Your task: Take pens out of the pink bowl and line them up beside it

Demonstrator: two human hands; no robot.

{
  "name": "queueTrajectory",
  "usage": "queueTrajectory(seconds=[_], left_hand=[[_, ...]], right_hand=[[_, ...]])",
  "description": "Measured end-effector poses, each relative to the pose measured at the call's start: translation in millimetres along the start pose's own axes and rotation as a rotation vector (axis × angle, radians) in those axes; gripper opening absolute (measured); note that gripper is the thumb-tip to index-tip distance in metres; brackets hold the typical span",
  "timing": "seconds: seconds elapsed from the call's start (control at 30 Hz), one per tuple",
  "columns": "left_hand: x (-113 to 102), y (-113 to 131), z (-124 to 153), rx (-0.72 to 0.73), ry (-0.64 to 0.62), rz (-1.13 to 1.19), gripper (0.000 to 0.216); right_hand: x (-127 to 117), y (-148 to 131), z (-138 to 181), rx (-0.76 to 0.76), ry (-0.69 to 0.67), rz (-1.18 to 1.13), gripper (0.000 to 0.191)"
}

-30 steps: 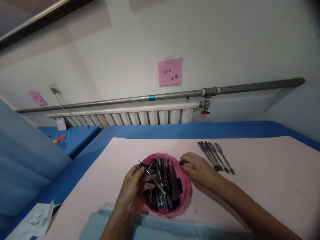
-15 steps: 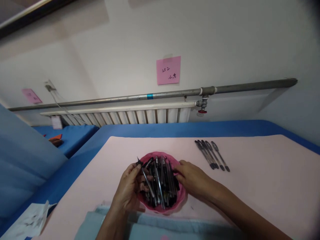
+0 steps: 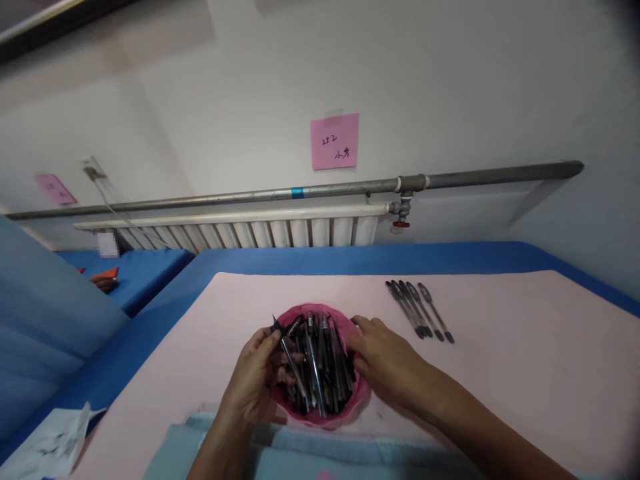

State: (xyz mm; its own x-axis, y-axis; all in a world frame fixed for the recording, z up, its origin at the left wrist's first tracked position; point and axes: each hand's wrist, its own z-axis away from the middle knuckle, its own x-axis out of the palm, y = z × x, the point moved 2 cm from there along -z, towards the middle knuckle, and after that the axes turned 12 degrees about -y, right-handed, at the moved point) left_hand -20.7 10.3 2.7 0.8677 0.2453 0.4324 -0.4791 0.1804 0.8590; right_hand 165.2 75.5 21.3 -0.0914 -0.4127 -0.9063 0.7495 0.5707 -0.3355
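Note:
A round pink basket (image 3: 345, 419) full of dark and clear pens (image 3: 320, 367) sits in front of me on the pink sheet. At its left side my left hand (image 3: 255, 373) pinches one pen (image 3: 294, 365) between thumb and fingers, its pointed tip up and to the left, its lower part over the other pens. My right hand (image 3: 383, 357) is closed on the basket's right rim; its fingertips are partly hidden. Several black-ended pens (image 3: 419, 310) lie side by side on the sheet, beyond and to the right of that hand.
The pink sheet (image 3: 500, 360) covers a blue surface (image 3: 350, 259). Light blue cloth (image 3: 300, 457) lies along the near edge. White paper (image 3: 47, 443) is at the lower left, beside a blue curtain (image 3: 45, 347). A radiator (image 3: 280, 233) and a pipe (image 3: 470, 178) run along the wall.
The view has shifted slightly, so most things appear a little further left. Both hands remain at the basket, and the pen is still in my left hand.

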Motion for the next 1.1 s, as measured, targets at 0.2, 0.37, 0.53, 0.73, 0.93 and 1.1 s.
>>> queueTrajectory(seconds=[0.2, 0.37, 0.53, 0.73, 0.93, 1.1], left_hand=[[-2, -2, -2, 0.004, -0.013, 0.0, 0.018], [-1, -1, -1, -0.001, -0.016, -0.018, 0.015], [2, 0, 1, -0.011, -0.021, -0.016, 0.011], [0, 2, 0, -0.009, -0.036, 0.048, 0.014], [-5, 1, -3, -0.015, -0.079, 0.094, 0.017], [-4, 0, -3, -0.025, -0.065, 0.105, 0.011]], right_hand=[[1, -13, 6, 0.012, 0.008, 0.088, 0.024], [7, -17, 4, 0.011, -0.056, 0.088, 0.023], [11, -16, 0, 0.017, -0.09, 0.081, 0.022], [10, -14, -3, -0.011, -0.079, 0.134, 0.023], [10, -11, -5, -0.013, -0.082, 0.157, 0.021], [16, -8, -8, -0.038, -0.015, 0.135, 0.018]])
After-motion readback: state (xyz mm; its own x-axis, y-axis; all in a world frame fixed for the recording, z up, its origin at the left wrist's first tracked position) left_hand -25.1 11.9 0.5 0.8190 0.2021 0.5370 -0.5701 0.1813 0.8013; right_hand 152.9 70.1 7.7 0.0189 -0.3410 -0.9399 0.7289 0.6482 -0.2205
